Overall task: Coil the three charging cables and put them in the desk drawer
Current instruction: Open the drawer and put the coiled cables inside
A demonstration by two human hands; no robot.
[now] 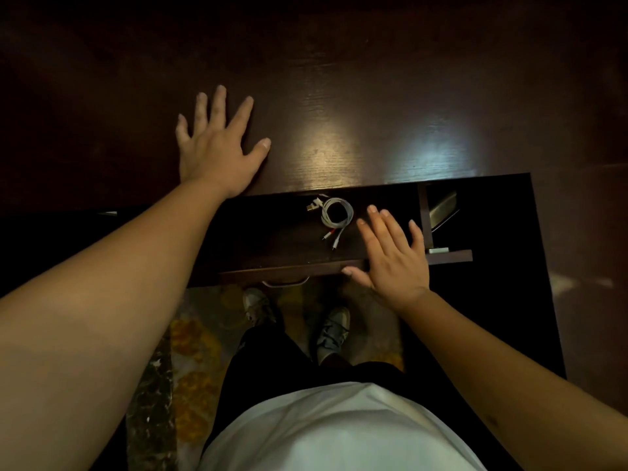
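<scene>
Head view shows the right hand (390, 256) spread flat, fingers straight, over the front edge of the open desk drawer (272, 246), thumb against the drawer front and holding nothing. Just beside its fingertips, near the drawer's back edge, lies a white coiled cable bundle (334, 214), plugs trailing forward; whether it holds all three cables I cannot tell. Further out, the left hand (217, 144) presses splayed on the desk top (373, 113) near its front edge. Stowing looks done; closing the drawer seems left.
</scene>
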